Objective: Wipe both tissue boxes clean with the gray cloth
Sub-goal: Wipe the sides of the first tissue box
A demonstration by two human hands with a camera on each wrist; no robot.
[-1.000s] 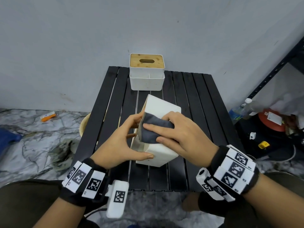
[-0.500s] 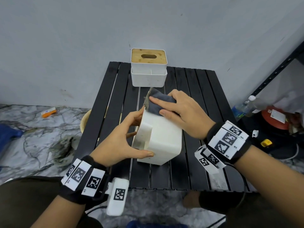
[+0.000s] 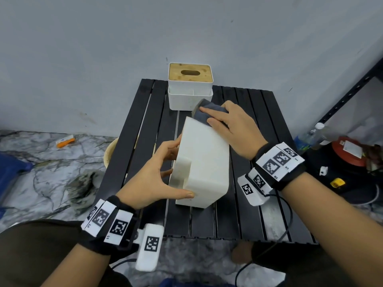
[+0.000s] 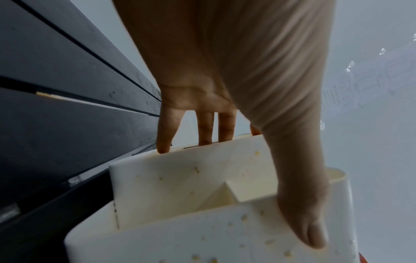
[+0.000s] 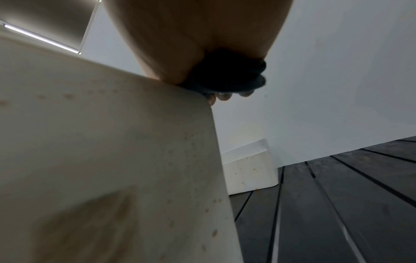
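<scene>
On the black slatted desk, the left hand grips the near tissue box, tipped on its side, thumb on its near face. The right hand presses the gray cloth flat onto its far edge. The second tissue box stands upright behind.

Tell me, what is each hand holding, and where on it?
The left hand grips the tipped white tissue box by its near end. The right hand presses the gray cloth onto the box's far top edge.

Two tissue boxes, near and far, one gray cloth, one table, two hands
</scene>
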